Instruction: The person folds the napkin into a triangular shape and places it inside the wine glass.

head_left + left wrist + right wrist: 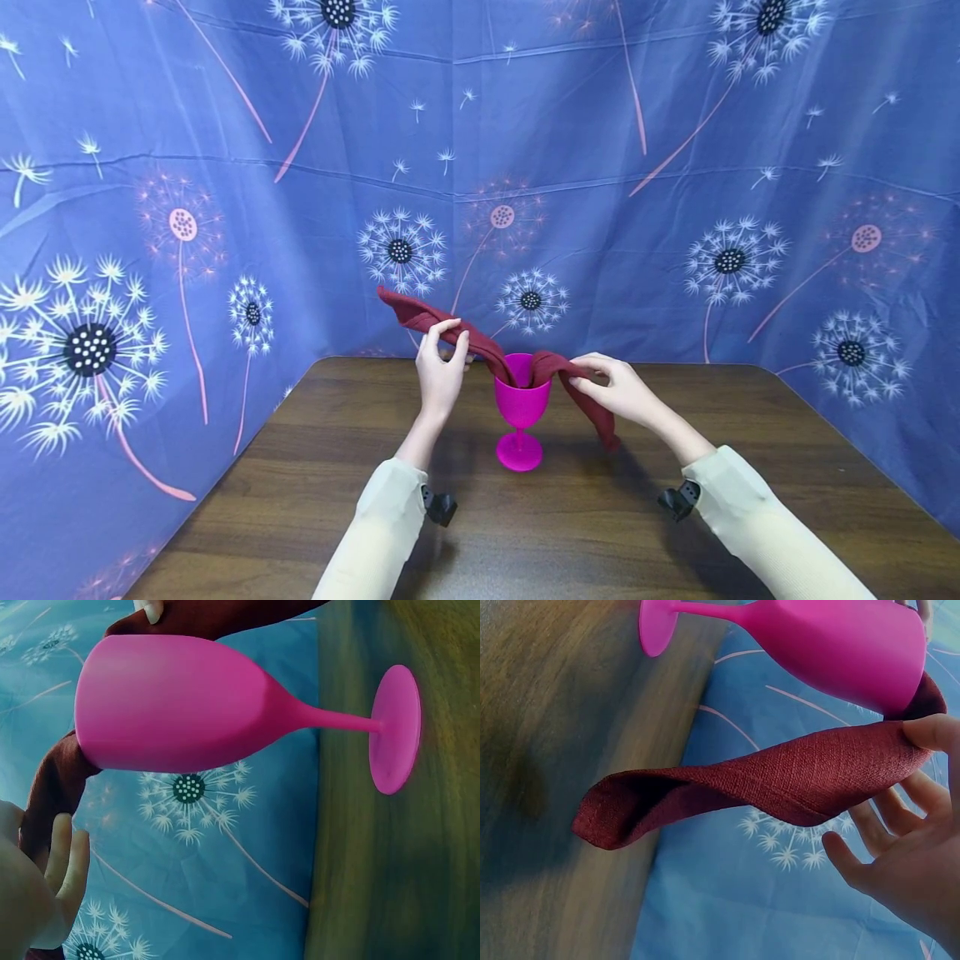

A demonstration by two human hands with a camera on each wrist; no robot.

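Observation:
A bright pink goblet (521, 408) stands upright on the table, its foot flat on the wood. The middle of a rolled dark red cloth napkin (420, 313) dips into the bowl, and both ends come out over the rim. My left hand (441, 375) pinches the end that slants up to the left. On the other side my right hand (621, 390) pinches the second end near the rim, and its tip hangs down beside the goblet. The right wrist view shows that end of the napkin (802, 772) loosely rolled, with a hollow tip. The part inside the bowl is mostly hidden.
The brown wooden table (315, 517) carries the goblet near its far edge. Behind and to the sides hangs a blue cloth (585, 250) printed with dandelions. A small black camera sits on each wrist, below pale sleeves.

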